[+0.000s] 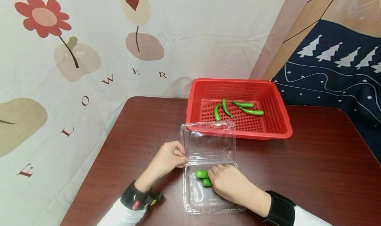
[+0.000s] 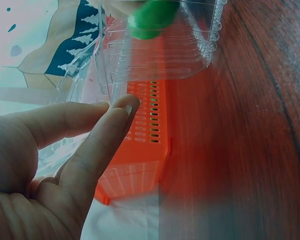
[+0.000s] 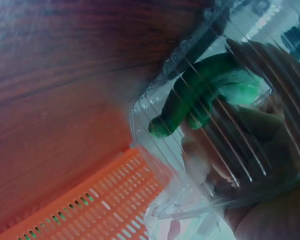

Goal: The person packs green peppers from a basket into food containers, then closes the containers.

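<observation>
We see the left hand (image 1: 169, 157) pinching the edge of a clear plastic container (image 1: 194, 198) between thumb and forefinger, at the hinge corner. The container sits open on the dark wooden table (image 1: 324, 163), its lid (image 1: 208, 143) raised on the far side, overlapping the front of a red basket (image 1: 233, 81) in the head view. At least two green vegetables (image 1: 202, 174) lie inside the base, rounded ends towards the left hand. Over them we find the right hand (image 1: 230, 183), fingers bent down among the vegetables; the right wrist view is dim and streaked by the plastic, so we cannot tell whether they grip one or only touch it. The two hands are apart. In the basket we count four slender green peppers (image 1: 251, 111). Behind the table we see a pale flower-printed cloth (image 1: 190, 31) and, to the right, a navy one (image 1: 333, 67) with white trees.
</observation>
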Demonstrator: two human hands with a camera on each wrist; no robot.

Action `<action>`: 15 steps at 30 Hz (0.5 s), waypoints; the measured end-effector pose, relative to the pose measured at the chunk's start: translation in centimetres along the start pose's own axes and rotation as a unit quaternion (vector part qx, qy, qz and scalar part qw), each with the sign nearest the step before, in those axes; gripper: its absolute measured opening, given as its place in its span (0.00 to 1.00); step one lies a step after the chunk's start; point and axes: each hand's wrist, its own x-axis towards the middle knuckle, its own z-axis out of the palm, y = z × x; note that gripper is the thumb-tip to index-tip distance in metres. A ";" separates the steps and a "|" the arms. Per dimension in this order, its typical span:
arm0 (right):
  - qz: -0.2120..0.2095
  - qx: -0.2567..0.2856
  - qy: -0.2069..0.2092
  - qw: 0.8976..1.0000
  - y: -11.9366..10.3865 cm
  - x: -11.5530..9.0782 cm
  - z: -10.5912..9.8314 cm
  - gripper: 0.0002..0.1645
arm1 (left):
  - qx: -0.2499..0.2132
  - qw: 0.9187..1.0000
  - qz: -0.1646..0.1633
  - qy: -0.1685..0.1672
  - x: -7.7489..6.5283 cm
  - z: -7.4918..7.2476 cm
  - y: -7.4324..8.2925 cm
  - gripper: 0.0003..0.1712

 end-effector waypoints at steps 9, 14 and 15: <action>-0.017 -0.065 -0.077 0.995 -0.4 -0.1 -0.4 0.08 | -0.018 1.000 -0.001 -0.002 0.0 -0.1 0.1 0.14; -0.020 -0.075 -0.090 0.993 -0.5 -0.2 -0.6 0.11 | -0.015 1.000 0.000 -0.003 0.0 -0.1 -0.1 0.14; -0.019 -0.072 -0.089 0.993 -0.5 -0.2 -0.7 0.11 | -0.013 1.000 0.000 -0.003 0.0 -0.1 0.0 0.14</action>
